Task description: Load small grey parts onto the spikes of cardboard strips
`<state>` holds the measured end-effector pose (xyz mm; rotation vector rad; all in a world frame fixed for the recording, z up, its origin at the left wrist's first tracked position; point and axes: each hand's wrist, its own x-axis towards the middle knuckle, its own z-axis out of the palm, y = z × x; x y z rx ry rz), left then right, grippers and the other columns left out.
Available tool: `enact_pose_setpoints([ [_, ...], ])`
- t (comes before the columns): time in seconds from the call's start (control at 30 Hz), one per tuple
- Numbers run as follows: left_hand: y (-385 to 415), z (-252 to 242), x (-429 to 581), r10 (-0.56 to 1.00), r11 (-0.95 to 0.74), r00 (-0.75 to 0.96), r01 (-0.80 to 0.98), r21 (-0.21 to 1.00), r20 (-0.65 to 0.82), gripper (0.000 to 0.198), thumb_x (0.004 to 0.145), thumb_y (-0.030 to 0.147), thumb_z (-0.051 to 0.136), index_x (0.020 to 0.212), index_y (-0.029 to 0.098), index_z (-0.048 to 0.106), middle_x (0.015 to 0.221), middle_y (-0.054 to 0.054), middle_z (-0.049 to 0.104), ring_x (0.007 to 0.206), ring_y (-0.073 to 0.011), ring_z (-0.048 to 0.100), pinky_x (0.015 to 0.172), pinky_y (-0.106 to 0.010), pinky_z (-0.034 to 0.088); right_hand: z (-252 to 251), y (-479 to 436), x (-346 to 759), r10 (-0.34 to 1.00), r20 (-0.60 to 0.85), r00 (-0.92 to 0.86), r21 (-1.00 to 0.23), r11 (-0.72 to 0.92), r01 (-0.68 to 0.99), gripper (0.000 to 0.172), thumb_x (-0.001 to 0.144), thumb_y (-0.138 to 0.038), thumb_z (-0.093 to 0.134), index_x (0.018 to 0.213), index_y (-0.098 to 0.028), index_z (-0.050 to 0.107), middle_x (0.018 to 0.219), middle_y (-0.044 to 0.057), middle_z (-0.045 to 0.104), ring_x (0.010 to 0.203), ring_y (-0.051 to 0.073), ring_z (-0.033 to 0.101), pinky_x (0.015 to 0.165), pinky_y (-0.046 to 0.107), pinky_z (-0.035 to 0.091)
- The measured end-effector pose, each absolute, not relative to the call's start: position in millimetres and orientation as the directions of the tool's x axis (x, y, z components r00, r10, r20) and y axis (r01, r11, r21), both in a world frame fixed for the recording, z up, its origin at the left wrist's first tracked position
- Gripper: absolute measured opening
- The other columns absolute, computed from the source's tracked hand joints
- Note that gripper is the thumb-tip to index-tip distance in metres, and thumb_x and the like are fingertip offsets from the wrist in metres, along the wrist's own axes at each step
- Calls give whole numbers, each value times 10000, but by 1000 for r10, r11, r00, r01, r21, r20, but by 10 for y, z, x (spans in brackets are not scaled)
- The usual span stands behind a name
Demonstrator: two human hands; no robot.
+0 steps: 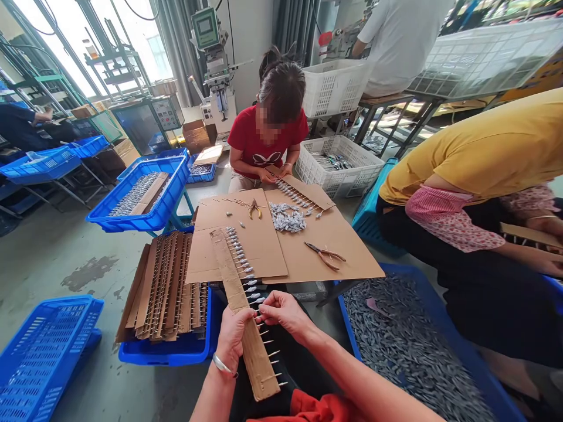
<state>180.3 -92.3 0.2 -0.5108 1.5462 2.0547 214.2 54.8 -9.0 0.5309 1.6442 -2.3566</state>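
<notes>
My left hand (231, 337) grips a long cardboard strip (251, 351) that slants from the cardboard-covered table toward my lap. Thin pins stick out along its right edge. Small grey spindle-shaped pieces (241, 261) sit on the pins of the upper half, while the pins nearest me are bare. My right hand (284, 313) is closed in a pinch at the strip's edge, on one small grey piece (260, 315) partly hidden by the fingers. Farther up the table lie a loose pile of these pieces (288, 218), orange-handled pliers (325, 255) and yellow-handled pliers (254, 209).
Across the table (237, 258), a person in red (268, 138) holds another pinned strip (303, 189). A person in yellow (475, 146) bends at right beside a blue tub of grey pieces (409, 328). Stacked pinned strips (165, 287) fill a blue crate (167, 353) at left.
</notes>
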Motion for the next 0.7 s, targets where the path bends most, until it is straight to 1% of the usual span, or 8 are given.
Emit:
enact_pose_setpoints([
  [0.3, -977, -83, 1781, 235, -199, -780, -623, 757, -580, 324, 586, 179, 835, 823, 163, 615, 670, -25, 711, 617, -210, 703, 558, -281, 553, -115, 559, 2131, -25, -406, -913, -867, -307, 394, 389, 652, -423, 820, 761, -177, 540, 662, 6, 706, 745, 222, 753, 615, 258, 531],
  [0.37, -1024, -133, 1763, 277, -210, -769, -633, 745, -576, 338, 613, 213, 864, 853, 159, 632, 721, -47, 734, 653, -212, 714, 612, -299, 578, -82, 714, 2039, -94, -391, -915, -901, -165, 402, 306, 738, -407, 753, 804, -167, 575, 693, 26, 721, 733, 215, 745, 600, 256, 531],
  [0.43, -1073, -202, 1735, 242, -214, -753, -657, 723, -612, 377, 620, 264, 893, 877, 159, 638, 775, -72, 756, 714, -236, 734, 636, -315, 593, 10, 1004, 1864, 3, -332, -943, -920, 222, 324, 202, 853, -359, 640, 842, -158, 627, 733, 41, 733, 696, 191, 728, 589, 246, 518],
  [0.47, -1096, -240, 1719, 228, -207, -738, -675, 709, -635, 388, 627, 283, 897, 886, 156, 638, 802, -92, 766, 742, -255, 742, 640, -328, 598, 77, 1188, 1752, 105, -252, -962, -853, 446, 272, 188, 906, -322, 572, 868, -156, 651, 769, 53, 739, 696, 185, 719, 598, 247, 510],
  [0.5, -1115, -276, 1706, 218, -209, -732, -681, 702, -645, 394, 634, 288, 897, 898, 150, 640, 824, -109, 773, 768, -268, 748, 648, -336, 602, 152, 1382, 1631, 227, -120, -966, -688, 683, 246, 210, 942, -292, 518, 870, -162, 666, 796, 60, 742, 713, 182, 711, 625, 250, 504],
  [0.53, -1131, -307, 1696, 213, -214, -730, -683, 698, -649, 392, 642, 288, 895, 905, 144, 642, 842, -124, 779, 784, -279, 752, 653, -342, 604, 229, 1574, 1505, 293, -34, -955, -579, 774, 258, 224, 963, -269, 488, 920, -157, 677, 892, 94, 747, 816, 212, 708, 705, 278, 504],
  [0.6, -1156, -341, 1694, 230, -230, -726, -687, 689, -648, 371, 658, 279, 885, 904, 132, 651, 855, -143, 784, 793, -286, 755, 668, -348, 605, 357, 1894, 1261, 326, 26, -945, -460, 843, 279, 269, 983, -190, 411, 1005, -140, 674, 1052, 157, 720, 973, 252, 673, 802, 315, 487],
  [0.7, -1188, -308, 1748, 284, -251, -710, -704, 665, -644, 325, 690, 301, 862, 878, 122, 668, 840, -149, 787, 783, -280, 755, 699, -353, 603, 431, 2115, 978, 257, 14, -966, -329, 914, 238, 285, 944, -79, 417, 1035, -151, 678, 1166, 162, 681, 1085, 238, 621, 896, 303, 462],
])
